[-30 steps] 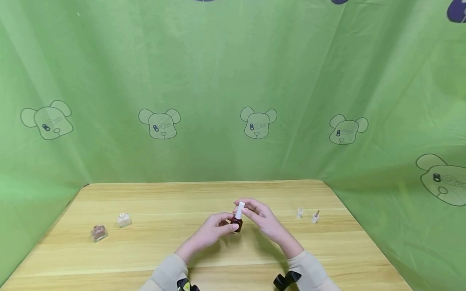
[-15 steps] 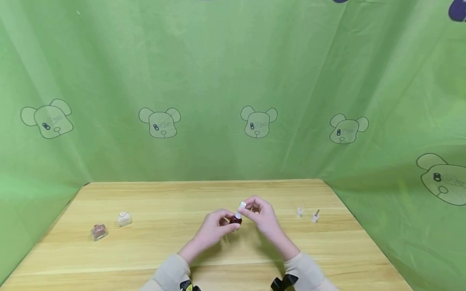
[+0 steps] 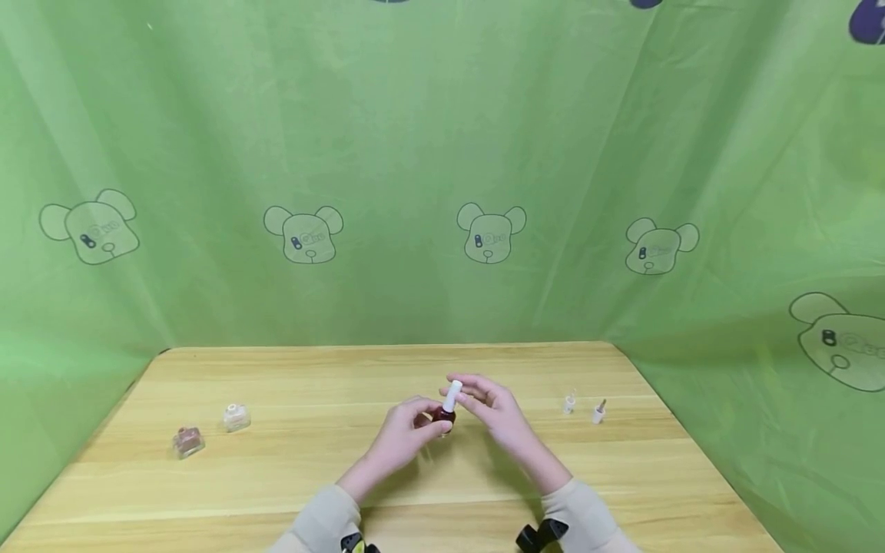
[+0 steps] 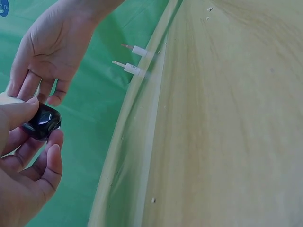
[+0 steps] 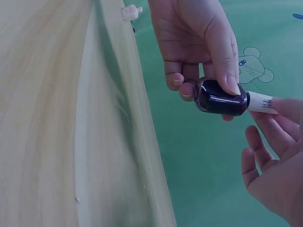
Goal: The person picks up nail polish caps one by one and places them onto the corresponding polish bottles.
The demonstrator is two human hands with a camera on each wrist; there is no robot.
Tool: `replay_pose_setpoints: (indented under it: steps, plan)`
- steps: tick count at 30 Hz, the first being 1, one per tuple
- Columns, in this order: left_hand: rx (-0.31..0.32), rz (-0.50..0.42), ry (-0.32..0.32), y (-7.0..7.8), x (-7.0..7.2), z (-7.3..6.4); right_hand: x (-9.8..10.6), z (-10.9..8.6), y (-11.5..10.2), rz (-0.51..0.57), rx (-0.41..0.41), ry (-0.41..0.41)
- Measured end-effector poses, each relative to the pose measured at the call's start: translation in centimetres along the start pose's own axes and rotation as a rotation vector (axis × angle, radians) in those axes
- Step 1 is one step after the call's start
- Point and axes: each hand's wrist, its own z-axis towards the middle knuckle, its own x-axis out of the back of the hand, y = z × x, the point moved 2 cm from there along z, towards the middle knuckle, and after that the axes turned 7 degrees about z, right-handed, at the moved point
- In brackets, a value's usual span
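Note:
A dark red nail polish bottle (image 5: 220,98) with a tall white cap (image 3: 452,395) is held above the middle of the table, tilted a little to the right. My left hand (image 3: 404,436) grips the glass body between thumb and fingers. On the cap, my right hand (image 3: 499,411) has its thumb and fingertips pinched; in the right wrist view the cap (image 5: 262,102) sits against the bottle's neck. Seen from the left wrist, the bottle (image 4: 43,123) looks almost black, and the left thumb hides part of it.
At the left of the wooden table (image 3: 311,491) stand two uncapped bottles, one pinkish (image 3: 188,442) and one clear (image 3: 236,418). Two white caps stand brush-up at the right, a nearer cap (image 3: 598,413) and another cap (image 3: 569,403). A green curtain (image 3: 394,153) surrounds the table.
The bottle and cap have tilted and shifted slightly between the hands. The right fingers have changed their place on the cap, stretching out farther behind it than half a second ago.

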Motion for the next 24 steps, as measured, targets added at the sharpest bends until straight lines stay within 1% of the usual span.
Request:
replay_pose_setpoints:
  steps: [7,11,14,17,20,24]
  plan:
    - [0.003,-0.051,-0.064,0.36,0.16,-0.07,0.23,-0.08,-0.17,0.03,-0.004,-0.02]
    - [0.004,-0.032,-0.088,0.29,0.19,-0.06,0.26,-0.09,-0.19,0.02,0.005,-0.011]
    - [0.004,-0.005,-0.09,0.19,0.16,-0.02,0.23,-0.06,-0.21,-0.011,0.003,0.049]
    - [0.001,0.016,-0.08,0.14,0.07,-0.01,0.13,0.0,-0.24,-0.051,-0.012,0.145]
    - [0.004,0.03,-0.061,0.14,-0.02,-0.06,-0.12,-0.01,-0.4,-0.062,-0.031,0.229]
    - [0.009,0.037,-0.032,0.29,-0.08,-0.13,-0.52,-0.13,-0.62,-0.056,-0.04,0.304]
